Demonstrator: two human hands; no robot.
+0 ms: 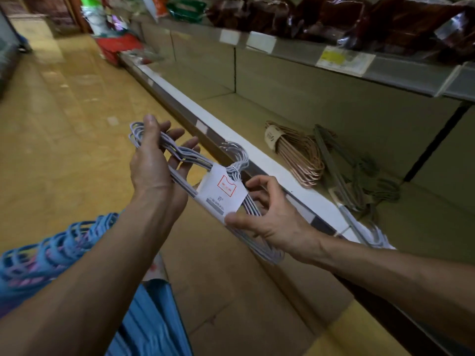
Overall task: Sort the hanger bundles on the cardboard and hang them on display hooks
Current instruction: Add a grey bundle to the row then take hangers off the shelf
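Hanger bundle (205, 176), pale lilac and banded by a white paper sleeve (222, 195), held in the air above the cardboard (231, 291) on the floor. The right hand (270, 217) pinches the sleeve's near edge; the left hand (151, 163) clamps the far end, thumb on top. Risk: the sleeve may tear or slide (paper only), spilling hangers. Beyond, tan (298, 152) and olive (359, 181) bundles lie on the shelf (257, 109); no display hooks visible.

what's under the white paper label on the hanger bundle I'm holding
The grey hanger bundle runs under the paper label, wires emerging both sides. Right hand pinches its lower edge; left hand holds the far end. The banded middle is hidden.
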